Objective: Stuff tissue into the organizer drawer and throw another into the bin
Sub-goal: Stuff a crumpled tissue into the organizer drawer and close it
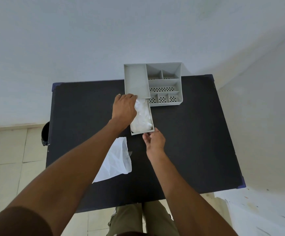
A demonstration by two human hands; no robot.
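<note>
The left hand [123, 108] presses down, fingers curled onto the crumpled tissue [142, 120] that fills the pulled-out drawer [151, 132]. At the drawer's near end, toward five o'clock from the left hand, the right hand [154, 140] touches the front panel with loosely spread fingers, gripping nothing. The drawer juts from the grey organizer [163, 82] at twelve o'clock on the black table [198, 142]. A second tissue [116, 160] lies flat at seven o'clock. The dark bin [44, 133] shows beyond the table's nine o'clock edge. No writing is legible anywhere.
</note>
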